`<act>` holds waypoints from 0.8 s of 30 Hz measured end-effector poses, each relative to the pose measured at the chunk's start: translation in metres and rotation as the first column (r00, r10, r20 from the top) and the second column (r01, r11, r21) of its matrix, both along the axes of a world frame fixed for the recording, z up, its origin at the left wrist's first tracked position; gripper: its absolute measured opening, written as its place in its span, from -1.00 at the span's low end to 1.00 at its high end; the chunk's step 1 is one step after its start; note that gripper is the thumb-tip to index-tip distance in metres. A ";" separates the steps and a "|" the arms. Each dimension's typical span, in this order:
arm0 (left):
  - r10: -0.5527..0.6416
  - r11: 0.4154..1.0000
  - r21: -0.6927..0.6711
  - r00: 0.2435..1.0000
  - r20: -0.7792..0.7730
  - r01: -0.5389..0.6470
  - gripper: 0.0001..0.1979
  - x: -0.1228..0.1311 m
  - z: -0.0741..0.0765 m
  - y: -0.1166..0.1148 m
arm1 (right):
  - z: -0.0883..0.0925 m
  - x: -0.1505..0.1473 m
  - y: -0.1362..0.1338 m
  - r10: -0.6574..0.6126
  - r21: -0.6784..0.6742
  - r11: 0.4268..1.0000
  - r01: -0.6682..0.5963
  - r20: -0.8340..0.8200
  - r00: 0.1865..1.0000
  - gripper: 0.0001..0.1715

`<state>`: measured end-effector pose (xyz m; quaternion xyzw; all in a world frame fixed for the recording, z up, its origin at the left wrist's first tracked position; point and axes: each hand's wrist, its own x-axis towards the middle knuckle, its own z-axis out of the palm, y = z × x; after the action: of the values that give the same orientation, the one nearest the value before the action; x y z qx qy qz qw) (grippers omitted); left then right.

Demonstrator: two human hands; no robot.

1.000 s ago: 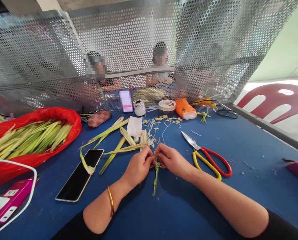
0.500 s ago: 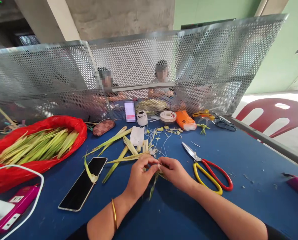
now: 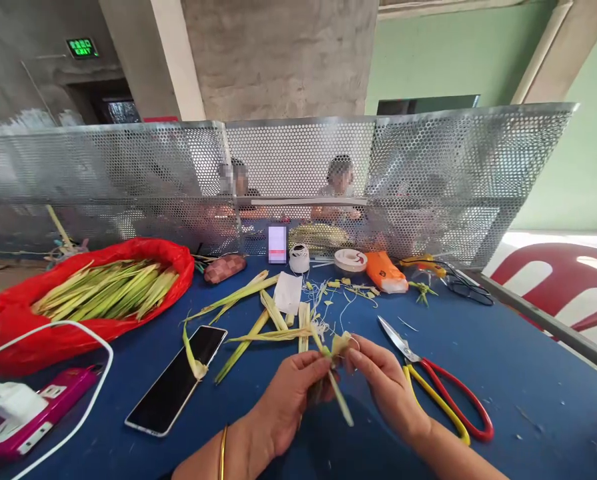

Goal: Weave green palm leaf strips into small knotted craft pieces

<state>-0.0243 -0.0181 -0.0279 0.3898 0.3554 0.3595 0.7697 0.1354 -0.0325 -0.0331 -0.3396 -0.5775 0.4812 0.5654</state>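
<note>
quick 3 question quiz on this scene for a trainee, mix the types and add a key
1. True or false: the left hand holds a leaf piece.
2. What lies across the black phone?
a) a tape roll
b) a leaf strip
c) an orange pack
3. Which hand is nearer the scissors?

Key: 1 true; 2 b; 3 the right hand.

Blue table (image 3: 478, 333) looks kinda messy: red bag (image 3: 15, 313), phone (image 3: 165, 387), scissors (image 3: 415, 358), leaf strips (image 3: 243, 347), white roll (image 3: 351, 269), orange packet (image 3: 384, 272), purple power strip (image 3: 72, 385).
</note>
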 end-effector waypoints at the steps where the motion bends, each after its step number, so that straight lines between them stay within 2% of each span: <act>1: 0.049 0.999 0.022 0.999 0.002 -0.049 -0.68 0.001 -0.001 0.000 | 0.000 0.000 0.001 -0.051 -0.003 0.999 0.051 0.015 0.999 -0.61; 4: 0.165 0.985 0.049 0.986 -0.006 -0.165 -0.68 0.002 -0.003 0.003 | -0.003 0.002 0.006 -0.173 -0.066 0.983 0.173 0.008 0.985 -0.72; 7: 0.209 0.978 0.041 0.976 -0.060 -0.207 -0.67 0.002 -0.005 0.004 | -0.007 0.004 0.012 -0.269 -0.124 0.954 0.274 0.051 0.962 -0.57; 10: 0.179 0.983 0.068 0.977 -0.114 -0.172 -0.69 0.002 -0.004 0.002 | -0.007 0.007 0.014 -0.345 -0.031 0.935 0.354 0.154 0.926 -0.53; 13: 0.098 0.990 0.117 0.982 -0.163 -0.079 -0.70 0.002 -0.003 0.000 | 0.000 0.010 0.013 -0.221 0.082 0.975 0.205 0.300 0.928 -0.73; 15: 0.056 0.987 0.159 0.979 -0.198 -0.024 -0.70 0.002 -0.002 -0.001 | 0.005 0.012 0.012 -0.108 0.071 0.994 0.088 0.379 0.919 -0.80; 17: 0.037 0.984 0.177 0.973 -0.226 0.003 -0.69 0.002 -0.001 -0.001 | 0.008 0.012 0.012 -0.048 0.043 0.999 0.033 0.418 0.907 -0.79; 19: 0.034 0.985 0.170 0.968 -0.249 0.009 -0.70 0.002 0.000 -0.001 | 0.009 0.012 0.012 -0.041 0.035 0.999 0.029 0.438 0.898 -0.79; 24: 0.040 0.988 0.155 0.960 -0.277 0.003 -0.74 0.002 -0.004 -0.003 | 0.006 0.010 0.012 -0.100 -0.006 0.993 0.114 0.440 0.892 -0.81</act>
<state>-0.0221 -0.0207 -0.0318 0.4916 0.4350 0.3346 0.6761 0.1452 -0.0207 -0.0273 -0.4795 -0.6628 0.3693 0.4409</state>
